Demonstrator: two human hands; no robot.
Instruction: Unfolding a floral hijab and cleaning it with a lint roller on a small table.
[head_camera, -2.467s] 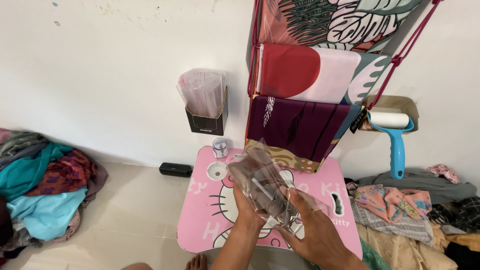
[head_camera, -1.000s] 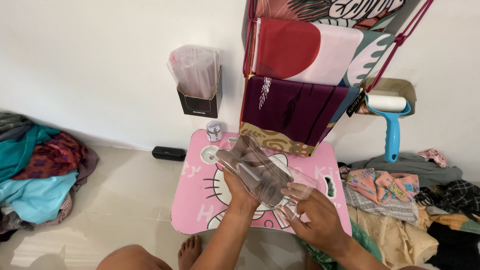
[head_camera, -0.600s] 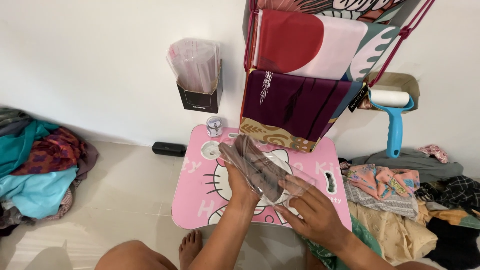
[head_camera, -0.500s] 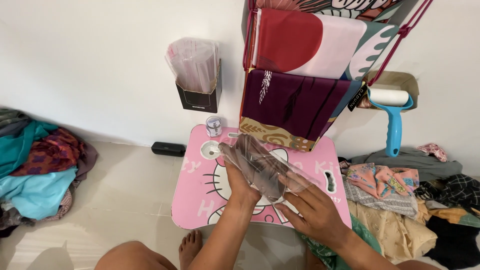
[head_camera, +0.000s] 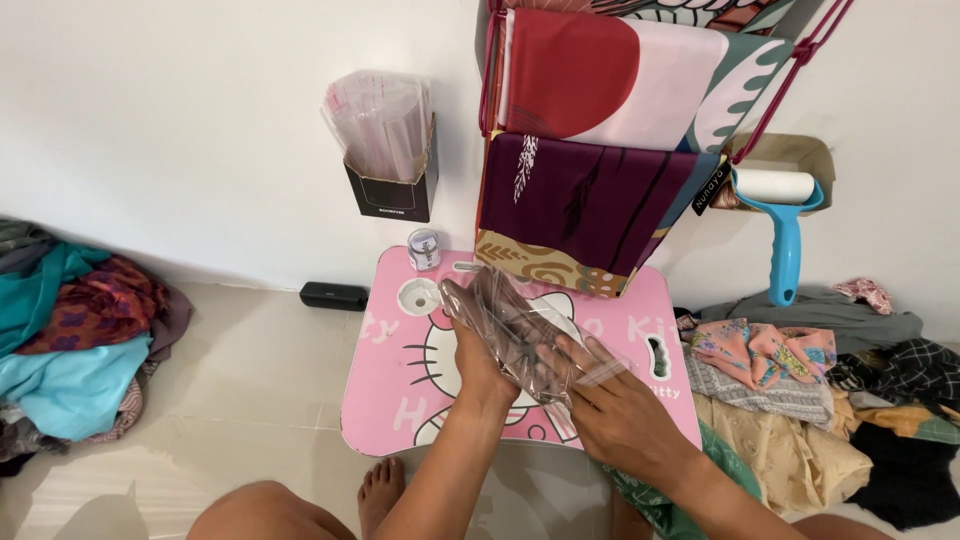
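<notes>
A clear plastic bag with a dark folded cloth inside lies tilted over the small pink cartoon-cat table. My left hand grips the bag along its left side. My right hand holds its lower right end, fingers spread over the plastic near the open flap. Both forearms reach in from the bottom edge.
A black wall box of clear bags hangs at the left of hanging scarves. A small jar stands on the table's back corner. A blue lint roller hangs at right. Clothes piles lie at left and right.
The view has shifted slightly. The bag has come down lower toward the table, and my right hand has slid further over its lower end.
</notes>
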